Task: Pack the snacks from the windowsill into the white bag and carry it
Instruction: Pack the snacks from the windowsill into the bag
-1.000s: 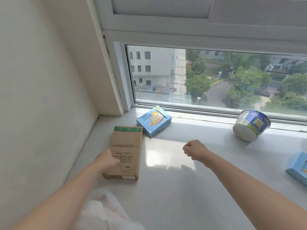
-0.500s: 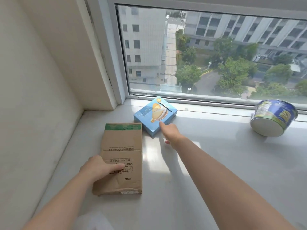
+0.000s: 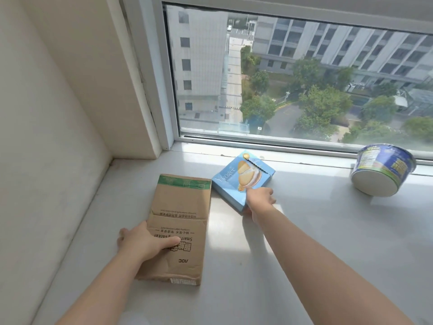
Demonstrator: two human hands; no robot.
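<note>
A brown cardboard box [image 3: 180,221] with a green top band lies flat on the white windowsill [image 3: 328,242] near the left wall. My left hand [image 3: 145,242] grips its near left edge, thumb on top. A light blue biscuit box [image 3: 236,179] lies just right of it, by the window. My right hand [image 3: 259,199] is closed over that box's near right corner. A blue noodle cup [image 3: 382,170] lies tilted on its side at the far right. The white bag is out of view.
The cream wall [image 3: 46,160] closes off the sill on the left. The window frame [image 3: 168,102] and glass run along the back. Open sill surface lies between my right arm and the noodle cup.
My right hand has reached forward from mid-sill to the blue biscuit box and closed on its corner. My left hand stays on the brown box. The view has tilted down and closer.
</note>
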